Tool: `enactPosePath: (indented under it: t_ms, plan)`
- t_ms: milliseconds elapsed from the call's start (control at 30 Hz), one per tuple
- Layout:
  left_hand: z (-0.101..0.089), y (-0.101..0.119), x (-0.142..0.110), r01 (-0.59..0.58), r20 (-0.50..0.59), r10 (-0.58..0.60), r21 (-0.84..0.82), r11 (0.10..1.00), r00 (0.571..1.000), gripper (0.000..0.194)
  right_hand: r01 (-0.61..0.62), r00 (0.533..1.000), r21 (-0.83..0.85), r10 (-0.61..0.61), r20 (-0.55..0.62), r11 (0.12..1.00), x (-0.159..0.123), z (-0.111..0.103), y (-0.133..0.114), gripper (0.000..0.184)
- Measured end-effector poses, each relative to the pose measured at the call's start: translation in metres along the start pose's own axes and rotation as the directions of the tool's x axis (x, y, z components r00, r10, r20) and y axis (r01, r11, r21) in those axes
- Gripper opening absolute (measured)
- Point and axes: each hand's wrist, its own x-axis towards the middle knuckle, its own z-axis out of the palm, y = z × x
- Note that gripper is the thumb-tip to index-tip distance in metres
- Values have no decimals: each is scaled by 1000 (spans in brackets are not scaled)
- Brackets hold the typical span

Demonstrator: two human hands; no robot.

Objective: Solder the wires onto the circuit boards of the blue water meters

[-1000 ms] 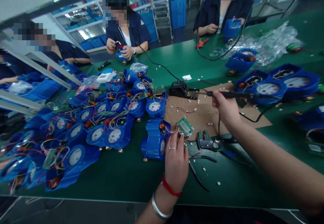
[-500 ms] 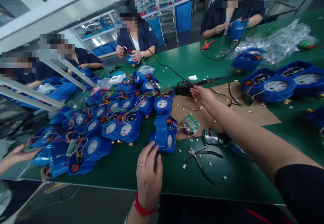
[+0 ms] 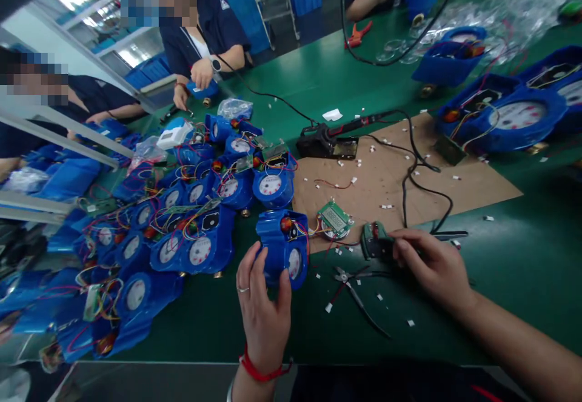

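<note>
My left hand (image 3: 264, 311) has its fingers and thumb around the near end of a blue water meter (image 3: 273, 265), which rests on the green table. Coloured wires run from this meter to a green circuit board with a display (image 3: 335, 217), sitting on a round part at the cardboard's edge. My right hand (image 3: 434, 268) is closed on the dark handle end of a green-and-black wire stripper (image 3: 373, 239); its fingers hide part of the tool. Between the hands lie diagonal cutters (image 3: 357, 296) with their handles spread.
Several blue meters with loose wires (image 3: 200, 238) crowd the left; more meters (image 3: 513, 114) stand at right. A soldering iron (image 3: 359, 123) lies across a black stand (image 3: 327, 144) on brown cardboard (image 3: 386, 177). White connector bits are scattered about. Co-workers sit across the table.
My right hand has left the soldering iron stand and come down to the wire stripper. The meter at my left hand has turned, showing its open wired compartment more. The view has shifted.
</note>
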Motion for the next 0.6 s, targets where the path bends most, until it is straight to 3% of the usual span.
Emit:
enactPosePath:
  t_ms: [267,400,500,600]
  plan:
    - [5,6,7,77,53,-78,23,997,995,39,-36,999,-22,36,38,999,16,-2,2,15]
    - [9,3,7,140,79,-144,59,988,986,50,-36,998,-23,37,59,999,15,-3,2,16]
    - [13,-1,7,257,156,-269,92,962,950,64,-45,996,-41,48,70,998,16,-3,3,16]
    - [15,-5,7,402,219,-414,99,910,884,70,-68,993,-82,75,90,994,18,-4,2,17]
